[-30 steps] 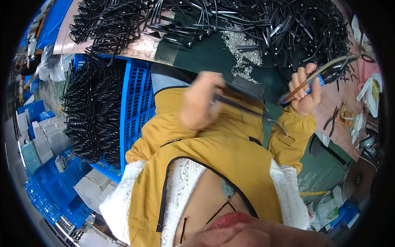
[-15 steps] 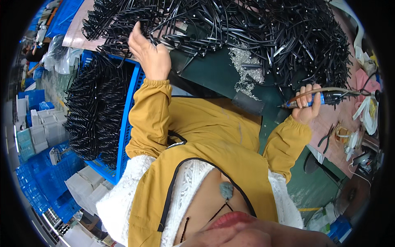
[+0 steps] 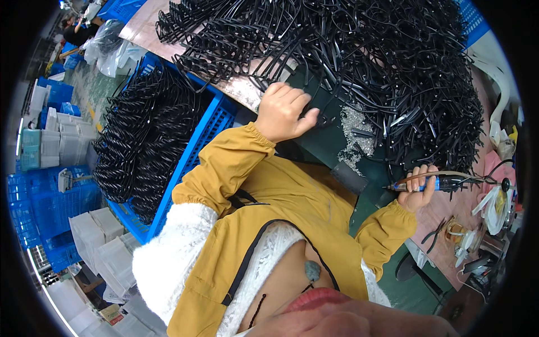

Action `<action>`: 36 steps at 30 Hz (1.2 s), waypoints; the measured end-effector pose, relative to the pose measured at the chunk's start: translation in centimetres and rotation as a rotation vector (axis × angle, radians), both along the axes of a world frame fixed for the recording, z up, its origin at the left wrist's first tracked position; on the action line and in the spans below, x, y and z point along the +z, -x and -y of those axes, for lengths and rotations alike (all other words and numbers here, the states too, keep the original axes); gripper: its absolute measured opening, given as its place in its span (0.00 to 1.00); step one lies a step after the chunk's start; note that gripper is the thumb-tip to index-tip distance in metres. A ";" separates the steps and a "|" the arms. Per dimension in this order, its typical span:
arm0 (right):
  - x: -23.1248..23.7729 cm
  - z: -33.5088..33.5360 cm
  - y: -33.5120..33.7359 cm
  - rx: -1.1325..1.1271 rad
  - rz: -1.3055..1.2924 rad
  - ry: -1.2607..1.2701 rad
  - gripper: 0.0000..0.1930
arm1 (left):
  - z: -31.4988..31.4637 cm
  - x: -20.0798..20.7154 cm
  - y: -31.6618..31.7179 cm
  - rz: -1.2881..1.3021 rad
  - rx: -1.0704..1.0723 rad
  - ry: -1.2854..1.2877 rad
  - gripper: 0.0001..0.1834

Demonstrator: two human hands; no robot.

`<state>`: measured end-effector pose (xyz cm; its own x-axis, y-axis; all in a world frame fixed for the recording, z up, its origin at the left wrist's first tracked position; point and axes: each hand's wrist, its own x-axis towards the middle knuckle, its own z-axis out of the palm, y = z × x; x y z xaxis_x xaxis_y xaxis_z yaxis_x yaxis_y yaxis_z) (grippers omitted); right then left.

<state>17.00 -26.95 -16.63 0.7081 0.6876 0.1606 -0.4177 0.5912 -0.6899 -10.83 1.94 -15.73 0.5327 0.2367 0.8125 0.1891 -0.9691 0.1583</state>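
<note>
My left hand (image 3: 285,112) is closed, its curled fingers over the near edge of the heap of thin black bent pieces (image 3: 387,78). A dark piece shows beside its thumb; what the fingers hold is hidden. My right hand (image 3: 418,188) wraps around a blue and black powered screwdriver (image 3: 446,183), a brown line running back from it. The tool lies nearly level, its thin tip pointing left over the green work surface (image 3: 314,95). Between the hands lies a pile of tiny silvery parts (image 3: 357,135), with a dark flat pad (image 3: 349,177) just nearer.
A blue crate (image 3: 188,147) stacked with black looped pieces stands left of the table. Pliers (image 3: 433,236), a small jar (image 3: 453,230) and a plastic bag (image 3: 494,210) lie on the right side. White boxes (image 3: 92,233) and blue crates (image 3: 45,196) fill the far left.
My left hand has moved right and nearer, from spread fingers at the heap's left to curled fingers. My right hand still grips the screwdriver. The whole view has shifted.
</note>
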 end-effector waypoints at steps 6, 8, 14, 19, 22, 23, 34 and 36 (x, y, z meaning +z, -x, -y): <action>-0.1 -0.1 -0.4 0.062 -0.023 0.010 0.11 | -2.8 7.3 0.5 0.050 -0.174 -0.181 0.12; -0.1 -0.2 -0.4 0.044 -0.032 0.006 0.12 | -8.3 10.1 -0.1 0.135 -0.066 -0.366 0.07; 0.2 -0.3 0.0 0.029 -0.001 -0.052 0.10 | -22.2 9.9 -0.7 -0.542 0.591 0.475 0.32; 0.1 -0.2 -0.4 0.041 -0.041 0.021 0.11 | -21.5 8.8 -3.8 -0.412 0.522 -0.076 0.16; -0.3 -0.8 -0.5 0.079 -0.104 -0.068 0.14 | -17.8 7.0 -10.1 -0.240 0.110 -0.169 0.22; -0.5 -1.1 -0.4 -0.004 -0.026 0.050 0.15 | -17.1 6.4 -12.1 -0.317 0.082 -0.233 0.26; 1.0 9.4 -5.7 -0.849 1.024 1.331 0.13 | -12.2 9.4 -14.4 0.144 -0.128 0.020 0.11; -0.3 10.4 -8.0 -0.591 0.981 1.689 0.12 | -8.5 9.6 -13.1 0.271 -0.350 0.563 0.14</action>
<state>25.03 -37.35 -16.89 0.9463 0.2967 0.1283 0.3230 -0.8516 -0.4128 2.30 10.43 -6.10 0.4504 0.5117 0.7317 -0.2346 -0.7229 0.6499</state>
